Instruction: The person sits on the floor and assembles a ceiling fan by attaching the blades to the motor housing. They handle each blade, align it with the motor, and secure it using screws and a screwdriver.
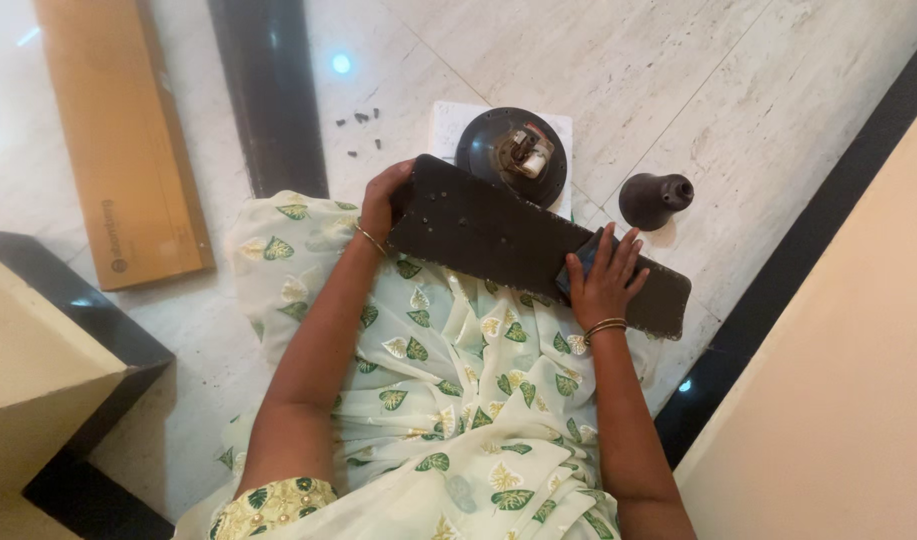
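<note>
Head camera view, looking straight down: a long, dark brown fan blade (498, 235) lies across the person's lap at the centre of the frame, resting on pale cloth printed with green leaves (438, 380). Its long axis slants from the upper left, near the middle of the frame, down toward the right, so one end sits higher in the picture than the other. The left hand (383, 200) is curled around the blade's upper-left end, fingers wrapped over the edge in a closed grip. The right hand (606, 280) lies flat on top of the blade near its lower-right end, fingers spread wide, pressing on a small dark cloth or pad (581, 258) that sits between palm and blade; whether the fingers pinch that pad cannot be told. Both hands touch the blade, one toward each end. Just beyond the blade, toward the top of the frame, a round dark motor housing (508, 150) rests on a white sheet (446, 125), and a dark bell-shaped cover (653, 198) stands on the marble floor (738, 90) at upper right. Small dark screws (363, 128) lie scattered at upper centre, and a flat brown cardboard box (123, 140) lies at upper left.
</note>
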